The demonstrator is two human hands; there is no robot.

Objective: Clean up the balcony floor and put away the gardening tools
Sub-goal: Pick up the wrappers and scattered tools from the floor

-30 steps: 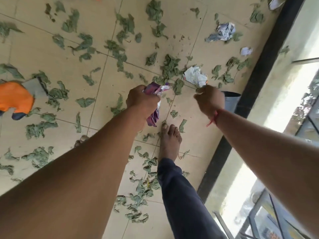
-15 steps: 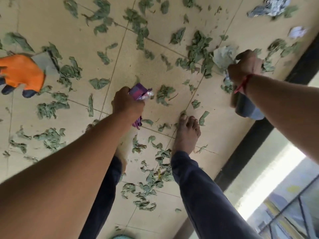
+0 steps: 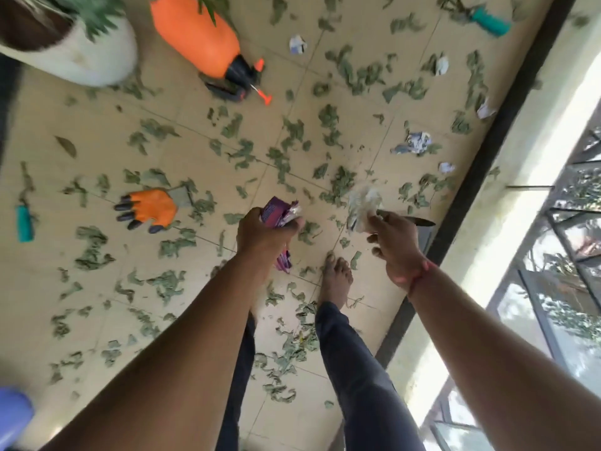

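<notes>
Left hand [image 3: 260, 232] grip closed round purple wrapper [image 3: 278, 214]; right hand [image 3: 395, 242] pinches crumpled paper [image 3: 362, 206]. Likely gathering litter by hand first. Leaves [image 3: 344, 183] strewn over floor [image 3: 81, 125]; glove [image 3: 153, 209] at 9 o'clock, sprayer [image 3: 198, 37] at 11, untouched.

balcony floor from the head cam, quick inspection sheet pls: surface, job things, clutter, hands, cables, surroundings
surface: tiled floor, strewn with torn green leaves.
job's things: orange sprayer, orange glove, teal-handled tool at left, second teal-handled tool top right.
clutter: paper scraps near the right edge.
grippers: left hand grips purple wrapper; right hand pinches crumpled paper.
cables: nothing seen.
surroundings: white plant pot top left, glazed frames at right, blue object bottom left.
</notes>
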